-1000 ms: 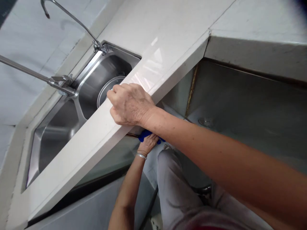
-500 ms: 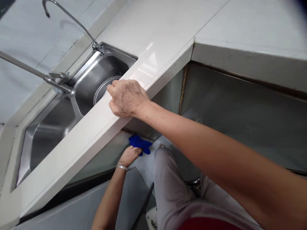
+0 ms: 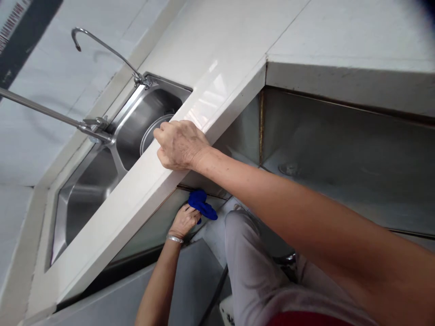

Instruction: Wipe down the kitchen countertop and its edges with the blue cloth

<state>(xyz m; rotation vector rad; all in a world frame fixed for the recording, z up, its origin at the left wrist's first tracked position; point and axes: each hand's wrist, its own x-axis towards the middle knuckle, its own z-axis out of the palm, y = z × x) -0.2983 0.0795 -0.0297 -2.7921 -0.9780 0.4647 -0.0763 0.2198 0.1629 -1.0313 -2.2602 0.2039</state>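
Note:
My left hand (image 3: 185, 219), with a silver bracelet at the wrist, holds a bunched blue cloth (image 3: 204, 206) against the lower glass-like cabinet panel (image 3: 146, 235) below the counter. Some of its fingers are hidden by the cloth. My right hand (image 3: 181, 145) is closed over the front strip of the white countertop (image 3: 132, 185), beside the sink. Its fingertips are tucked out of sight, and the forearm stretches across the view from the right.
A steel double sink (image 3: 90, 185) holds a round metal-rimmed vessel (image 3: 147, 136) in one bowl. Two taps stand behind it, one a thin curved faucet (image 3: 108, 50). Dull panels (image 3: 340, 154) line the counter's right underside. A grey door-like panel (image 3: 190, 276) stands low by my legs.
The view has shifted, so the sink and counter appear further right. My left hand stays at the panel with the cloth, whose folds have changed shape. My right hand keeps its place on the counter.

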